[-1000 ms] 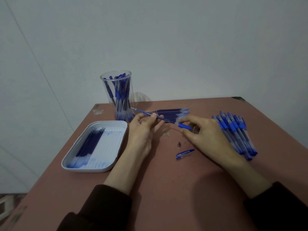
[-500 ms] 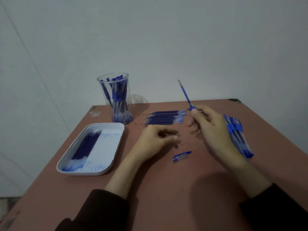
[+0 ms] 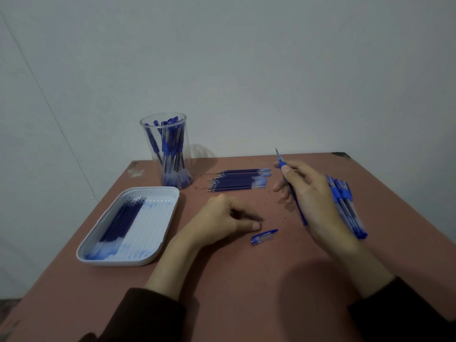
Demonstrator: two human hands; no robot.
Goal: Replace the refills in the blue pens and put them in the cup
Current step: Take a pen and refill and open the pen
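Right hand (image 3: 313, 201) grips the pen (image 3: 280, 161), refill point up, near the far edge of the tabletop (image 3: 246, 280). Left hand (image 3: 222, 218) fingers pinch the small metal tip (image 3: 259, 222) beside the cap (image 3: 264, 236). Seat the tip squarely over the point, then thread it gently.

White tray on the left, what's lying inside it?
A row of dark blue refills lies side by side along the left half of the white tray; blue ink smears mark its bare floor. The near wall covers the floor's closest strip.

Clear glossy plastic cup (image 3: 164, 154), matt table (image 3: 246, 280)
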